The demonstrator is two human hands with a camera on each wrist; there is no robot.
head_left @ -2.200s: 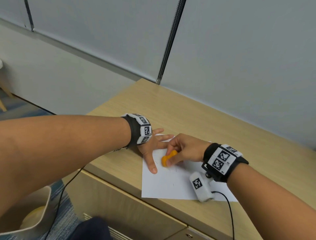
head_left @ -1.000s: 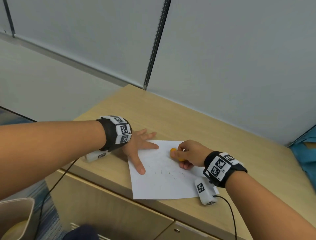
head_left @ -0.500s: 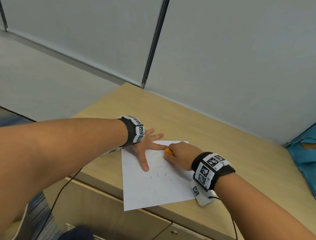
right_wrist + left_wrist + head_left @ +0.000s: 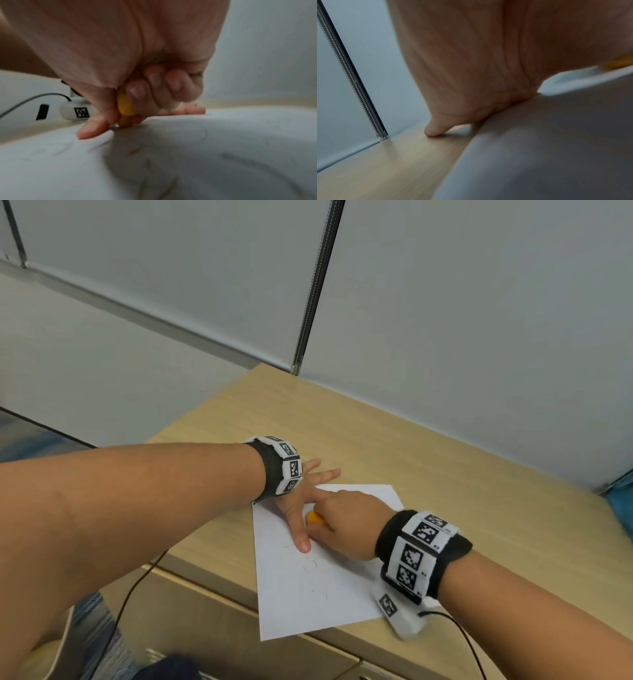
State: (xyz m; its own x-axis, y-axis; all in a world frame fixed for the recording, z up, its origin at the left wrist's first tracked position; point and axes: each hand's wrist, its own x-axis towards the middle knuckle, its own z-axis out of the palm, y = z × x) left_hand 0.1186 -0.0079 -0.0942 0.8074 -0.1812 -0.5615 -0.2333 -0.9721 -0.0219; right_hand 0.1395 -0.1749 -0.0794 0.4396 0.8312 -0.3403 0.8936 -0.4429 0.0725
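A white sheet of paper (image 4: 318, 587) with faint pencil marks lies on the wooden desk (image 4: 359, 436). My left hand (image 4: 301, 501) lies flat on the sheet's upper left part, fingers spread and straight. My right hand (image 4: 346, 522) grips a small orange eraser (image 4: 313, 518) and presses it onto the paper just beside the left thumb. In the right wrist view the orange eraser (image 4: 126, 108) is pinched between thumb and curled fingers, its tip on the paper (image 4: 188, 155). The left wrist view shows my left palm (image 4: 479, 67) on the paper (image 4: 556, 142), blurred.
The desk stands against grey partition walls (image 4: 479, 320) with a metal strip (image 4: 315, 282). The paper's near corner overhangs the desk's front edge (image 4: 205, 577). A white wrist-camera unit (image 4: 400, 614) with a black cable hangs under my right wrist. Drawers sit below the desk.
The paper has turned and slid nearer the front edge. My right hand with the eraser has moved left, close against the left thumb. The left hand stays flat on the sheet.
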